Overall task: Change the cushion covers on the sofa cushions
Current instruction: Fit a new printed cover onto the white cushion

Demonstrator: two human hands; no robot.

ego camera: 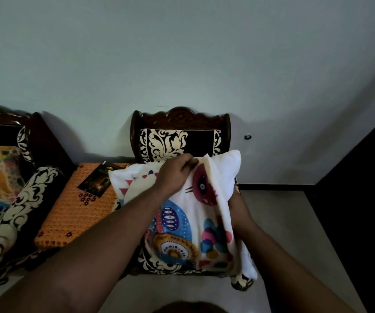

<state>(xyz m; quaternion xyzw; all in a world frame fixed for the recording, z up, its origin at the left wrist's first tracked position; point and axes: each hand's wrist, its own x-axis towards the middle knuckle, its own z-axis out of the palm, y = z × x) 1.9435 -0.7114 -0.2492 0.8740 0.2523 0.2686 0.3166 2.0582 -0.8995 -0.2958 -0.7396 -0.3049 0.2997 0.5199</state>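
Cushion cover (182,222) pinched by left grip (177,175); right grip hidden inside, state unclear

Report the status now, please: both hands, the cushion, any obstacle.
Left hand pinches printed cushion cover edge. Right hand mostly hidden behind the white cushion, grip unclear. Nothing in the way.

left arm (105,233): bare, no sleeve | right arm (279,251): bare, no sleeve | hands: no rings seen
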